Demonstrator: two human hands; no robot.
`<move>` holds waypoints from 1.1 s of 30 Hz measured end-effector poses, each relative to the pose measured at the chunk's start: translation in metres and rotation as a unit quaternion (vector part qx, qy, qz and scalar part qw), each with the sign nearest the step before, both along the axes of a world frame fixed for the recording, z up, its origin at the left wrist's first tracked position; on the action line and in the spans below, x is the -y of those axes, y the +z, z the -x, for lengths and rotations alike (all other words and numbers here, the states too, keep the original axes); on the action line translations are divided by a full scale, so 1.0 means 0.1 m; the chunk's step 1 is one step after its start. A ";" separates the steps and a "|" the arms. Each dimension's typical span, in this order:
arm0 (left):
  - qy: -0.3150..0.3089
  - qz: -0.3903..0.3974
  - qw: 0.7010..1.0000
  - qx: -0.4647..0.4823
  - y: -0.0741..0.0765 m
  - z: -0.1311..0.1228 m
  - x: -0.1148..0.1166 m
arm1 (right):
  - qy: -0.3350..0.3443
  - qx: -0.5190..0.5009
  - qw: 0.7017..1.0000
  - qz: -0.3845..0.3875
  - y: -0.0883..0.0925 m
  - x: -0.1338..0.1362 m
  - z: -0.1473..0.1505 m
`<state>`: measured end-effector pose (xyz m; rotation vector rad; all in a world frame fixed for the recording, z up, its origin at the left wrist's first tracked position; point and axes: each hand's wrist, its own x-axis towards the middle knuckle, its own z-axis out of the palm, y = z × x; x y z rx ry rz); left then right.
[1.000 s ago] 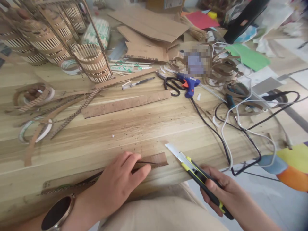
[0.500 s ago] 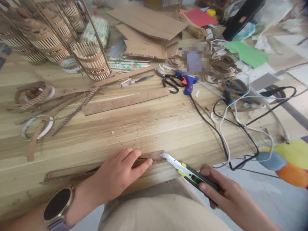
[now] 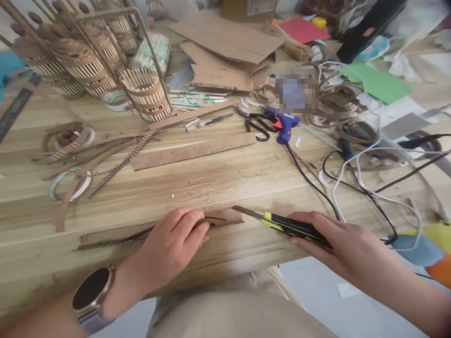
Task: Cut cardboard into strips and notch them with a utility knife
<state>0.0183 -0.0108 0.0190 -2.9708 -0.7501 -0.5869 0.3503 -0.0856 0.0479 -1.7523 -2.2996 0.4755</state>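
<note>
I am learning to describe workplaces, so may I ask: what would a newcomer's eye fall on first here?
Probably the yellow-and-black utility knife in the right hand, its blade tip close to the right end of the cardboard strip under the left hand. Next, perhaps, the blue glue gun beyond the hands on the wooden table, and the stick-and-cardboard baskets at the back left.

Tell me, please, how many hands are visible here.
2: the left hand on the cardboard strip, and the right hand holding the utility knife. No others show.
</note>
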 end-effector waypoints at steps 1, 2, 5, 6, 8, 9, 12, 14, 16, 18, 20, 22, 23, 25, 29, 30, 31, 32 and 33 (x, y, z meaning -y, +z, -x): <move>0.008 0.002 1.000 -0.010 0.00 0.02 0.03 | 0.019 0.002 1.000 -0.003 0.03 -0.06 0.01; 0.014 0.002 1.000 -0.024 0.01 0.05 0.06 | 0.040 0.003 0.999 -0.008 0.07 -0.12 0.02; 0.018 -0.019 0.997 -0.068 0.05 0.12 0.13 | 0.112 0.009 0.993 -0.022 0.19 -0.30 0.09; 0.016 -0.028 0.997 -0.077 0.06 0.14 0.15 | 0.136 0.013 0.990 -0.031 0.22 -0.36 0.12; 0.018 -0.044 0.995 -0.082 0.08 0.14 0.19 | 0.188 0.023 0.981 -0.046 0.28 -0.45 0.19; 0.022 -0.050 0.995 -0.081 0.09 0.13 0.21 | 0.212 0.030 0.976 -0.052 0.30 -0.49 0.22; 0.041 -0.063 0.994 -0.078 0.09 0.10 0.25 | 0.252 0.064 0.963 -0.065 0.31 -0.53 0.27; 0.049 -0.064 0.994 -0.075 0.08 0.08 0.28 | 0.259 0.093 0.959 -0.066 0.30 -0.52 0.27; 0.050 -0.060 0.994 -0.072 0.07 0.08 0.29 | 0.266 0.118 0.955 -0.060 0.28 -0.50 0.27; 0.051 -0.054 0.995 -0.070 0.07 0.08 0.30 | 0.275 0.132 0.951 -0.057 0.28 -0.49 0.27; 0.052 -0.051 0.995 -0.070 0.06 0.08 0.30 | 0.280 0.142 0.948 -0.057 0.31 -0.49 0.29; 0.054 -0.049 0.995 -0.067 0.06 0.08 0.29 | 0.284 0.154 0.945 -0.058 0.34 -0.49 0.31; 0.053 -0.049 0.995 -0.064 0.06 0.08 0.29 | 0.284 0.160 0.943 -0.060 0.35 -0.49 0.33; 0.053 -0.050 0.996 -0.059 0.05 0.07 0.28 | 0.281 0.170 0.942 -0.065 0.37 -0.49 0.35; 0.057 -0.059 0.995 -0.059 0.05 0.07 0.28 | 0.272 0.179 0.941 -0.088 0.39 -0.46 0.39; 0.057 -0.059 0.995 -0.061 0.05 0.07 0.29 | 0.273 0.188 0.939 -0.094 0.40 -0.45 0.40; 0.056 -0.059 0.995 -0.060 0.05 0.07 0.29 | 0.278 0.198 0.935 -0.100 0.41 -0.45 0.41; 0.055 -0.059 0.995 -0.059 0.05 0.07 0.29 | 0.283 0.209 0.930 -0.104 0.42 -0.44 0.43; 0.055 -0.059 0.995 -0.058 0.05 0.07 0.29 | 0.288 0.217 0.927 -0.106 0.44 -0.44 0.44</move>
